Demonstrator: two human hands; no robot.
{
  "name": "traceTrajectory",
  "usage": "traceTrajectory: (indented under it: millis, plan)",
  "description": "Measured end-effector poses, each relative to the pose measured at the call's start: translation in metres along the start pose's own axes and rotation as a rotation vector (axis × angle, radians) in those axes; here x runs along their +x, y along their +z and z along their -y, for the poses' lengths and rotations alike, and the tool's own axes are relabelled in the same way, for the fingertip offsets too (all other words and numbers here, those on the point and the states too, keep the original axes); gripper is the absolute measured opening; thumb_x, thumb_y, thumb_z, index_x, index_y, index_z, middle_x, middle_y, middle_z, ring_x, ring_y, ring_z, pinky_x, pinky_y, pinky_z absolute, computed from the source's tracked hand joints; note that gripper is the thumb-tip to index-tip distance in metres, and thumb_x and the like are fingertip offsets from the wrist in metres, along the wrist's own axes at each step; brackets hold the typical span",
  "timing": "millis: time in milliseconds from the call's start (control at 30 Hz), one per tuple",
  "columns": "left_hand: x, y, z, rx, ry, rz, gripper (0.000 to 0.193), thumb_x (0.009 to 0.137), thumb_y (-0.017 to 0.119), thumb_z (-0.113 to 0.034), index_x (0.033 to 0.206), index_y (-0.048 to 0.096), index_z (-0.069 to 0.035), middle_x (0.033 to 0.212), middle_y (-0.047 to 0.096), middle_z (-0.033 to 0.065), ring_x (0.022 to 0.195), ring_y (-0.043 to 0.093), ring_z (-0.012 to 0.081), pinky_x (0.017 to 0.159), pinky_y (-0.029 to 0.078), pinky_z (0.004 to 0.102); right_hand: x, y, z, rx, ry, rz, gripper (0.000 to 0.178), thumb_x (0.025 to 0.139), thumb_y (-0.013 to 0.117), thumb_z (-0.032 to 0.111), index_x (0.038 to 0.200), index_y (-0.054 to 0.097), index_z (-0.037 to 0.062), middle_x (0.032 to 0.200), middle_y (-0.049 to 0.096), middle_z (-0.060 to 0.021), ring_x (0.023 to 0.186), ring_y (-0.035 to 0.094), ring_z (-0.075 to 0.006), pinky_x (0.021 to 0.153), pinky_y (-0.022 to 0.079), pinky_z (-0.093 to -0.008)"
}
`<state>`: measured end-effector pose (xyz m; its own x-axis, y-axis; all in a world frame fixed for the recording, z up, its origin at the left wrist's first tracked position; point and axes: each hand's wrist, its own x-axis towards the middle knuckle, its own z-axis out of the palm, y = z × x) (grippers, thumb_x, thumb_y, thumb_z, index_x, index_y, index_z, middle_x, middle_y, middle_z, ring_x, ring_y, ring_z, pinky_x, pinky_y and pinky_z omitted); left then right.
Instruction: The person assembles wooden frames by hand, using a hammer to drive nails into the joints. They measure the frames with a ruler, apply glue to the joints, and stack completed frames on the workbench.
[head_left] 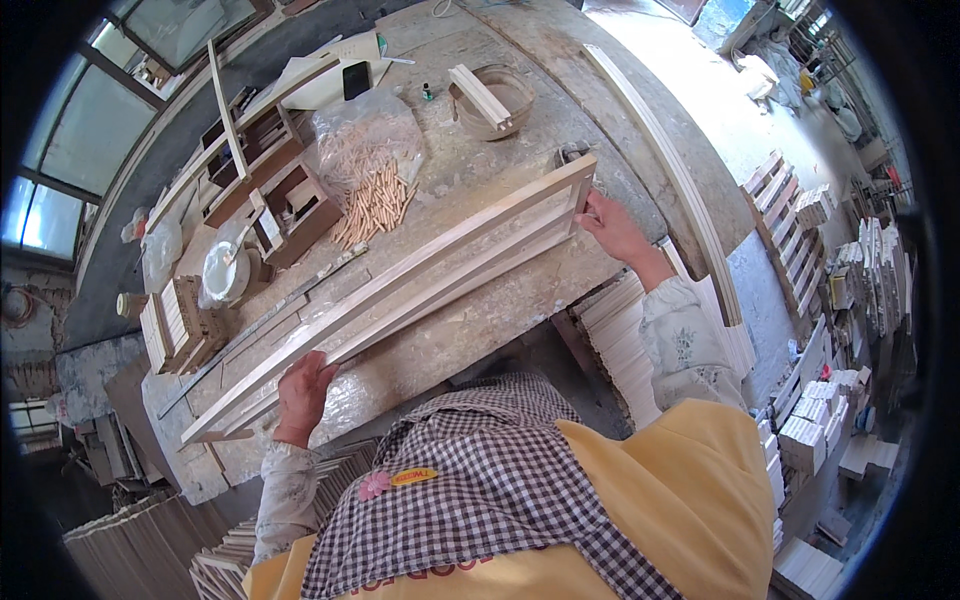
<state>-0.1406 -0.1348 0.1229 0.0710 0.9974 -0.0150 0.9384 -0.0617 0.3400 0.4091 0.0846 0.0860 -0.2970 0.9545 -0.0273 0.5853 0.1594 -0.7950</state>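
Observation:
A long, narrow frame of pale wood (450, 246) slants across the worktable in front of me, from lower left to upper right. My left hand (303, 397) is closed around its near rail towards the left end. At the right end, my right hand (614, 230) grips the short end piece, fingers wrapped on it. Another rail runs lengthwise inside the frame. Beyond it lies a heap of short wooden dowels (375, 207), partly spilling from a clear plastic bag (368, 130). Whether the frame touches the tabletop along its length, I cannot tell.
On the worktable (470, 325) stand a brown bowl (518, 92) with wood strips across it, a wooden box (305, 215), a white tub (226, 275) and stacked wood pieces (172, 328). Long strips (672, 165) lie at the right. Wood stacks (615, 340) stand below the near edge.

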Motion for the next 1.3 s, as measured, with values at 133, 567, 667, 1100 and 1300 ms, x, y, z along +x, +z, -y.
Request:
traceTrajectory:
  millis: [133,567,667,1100,1300]
  plan:
    - [-0.001,0.006,0.002,0.05,0.025,-0.035,0.022,0.088,0.076,-0.025,0.098,0.067,-0.006,0.089,0.069,0.0141,0.081,0.068,0.0366,0.069,0.053,0.0456,-0.002,0.002,-0.001,0.092,0.007,-0.01,0.036,0.095,0.064,0.011,0.128,0.055,-0.0006,0.117,0.068,-0.0239,0.116,0.064,-0.0389,0.1,0.049,-0.0443]
    - [-0.005,0.009,0.004,0.087,0.036,-0.087,0.03,0.089,0.074,-0.031,0.105,0.074,-0.006,0.1,0.073,0.0172,0.094,0.068,0.038,0.082,0.053,0.0481,0.041,-0.022,0.145,-0.423,-0.056,-0.253,0.047,0.107,0.043,0.044,0.119,0.068,0.0063,0.103,0.072,-0.0195,0.1,0.069,-0.0391,0.088,0.052,-0.0484]
    - [-0.001,0.015,0.008,0.086,0.106,-0.148,0.026,0.09,0.073,-0.031,0.099,0.075,-0.007,0.099,0.072,0.0172,0.094,0.068,0.0379,0.083,0.052,0.0489,0.054,-0.013,0.133,-0.626,0.093,0.079,0.054,0.105,0.041,0.052,0.107,0.071,0.0066,0.1,0.071,-0.0214,0.097,0.067,-0.0412,0.085,0.051,-0.0513]
    - [-0.081,0.054,0.09,0.037,-0.798,-1.092,0.079,0.085,0.08,-0.029,0.148,0.04,-0.002,0.147,0.044,0.0224,0.14,0.038,0.0412,0.114,0.026,0.0536,0.07,-0.025,0.091,-0.36,0.052,0.142,0.052,0.105,0.052,0.045,0.079,0.066,0.0025,0.062,0.053,-0.0041,0.06,0.051,-0.0131,0.058,0.04,-0.0341]
    - [-0.077,0.053,0.17,-0.576,-1.166,-1.005,0.089,0.08,0.085,-0.024,0.148,0.035,0.003,0.147,0.043,0.0261,0.134,0.046,0.0391,0.111,0.039,0.0422,0.07,-0.029,0.086,-0.326,0.045,0.126,0.055,0.103,0.055,0.05,0.076,0.065,0.004,0.061,0.055,0.0,0.054,0.048,-0.0094,0.053,0.038,-0.0312]
